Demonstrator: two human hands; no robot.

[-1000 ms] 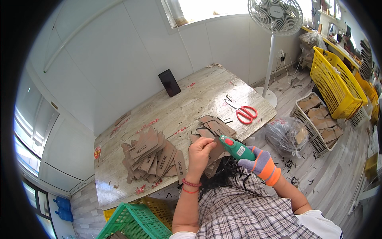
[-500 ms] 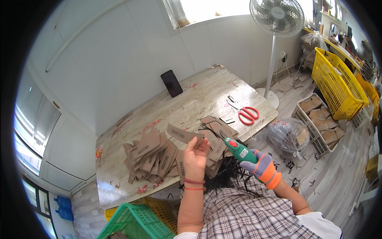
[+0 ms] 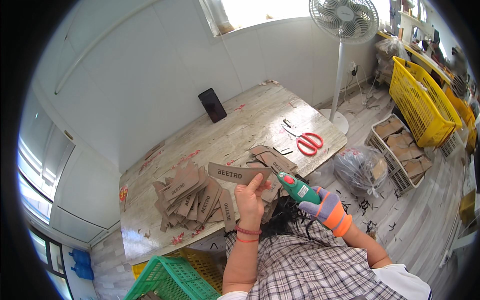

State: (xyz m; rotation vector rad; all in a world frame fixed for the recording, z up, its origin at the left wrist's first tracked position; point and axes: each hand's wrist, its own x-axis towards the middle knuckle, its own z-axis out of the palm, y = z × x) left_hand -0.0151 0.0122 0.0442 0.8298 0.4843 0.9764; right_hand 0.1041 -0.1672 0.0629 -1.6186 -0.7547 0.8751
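Note:
My left hand (image 3: 249,202) pinches the right end of a flat brown printed piece (image 3: 235,172) and keeps it raised above the table. A purple and orange glove covers my right hand (image 3: 328,210), which is wrapped round a green handheld power tool (image 3: 297,188) with a red button. The tool's head is close to the right end of the brown piece; whether they touch I cannot tell. To the left lies a loose heap of similar brown pieces (image 3: 187,192). A second pile of brown pieces (image 3: 272,159) lies behind and partly under the tool. Black trimmings (image 3: 285,217) gather on my lap.
Red-handled scissors (image 3: 310,143) and a black phone (image 3: 212,105) are on the wooden table (image 3: 250,120). A green crate (image 3: 172,277) stands below its front edge. To the right are a stand fan (image 3: 344,20), a filled plastic bag (image 3: 360,170), a white basket (image 3: 400,175) and a yellow crate (image 3: 422,105).
The brown piece has turned so its printed face shows more squarely, and my left hand has shifted slightly right, nearer the tool. My right hand keeps its grip, almost unmoved.

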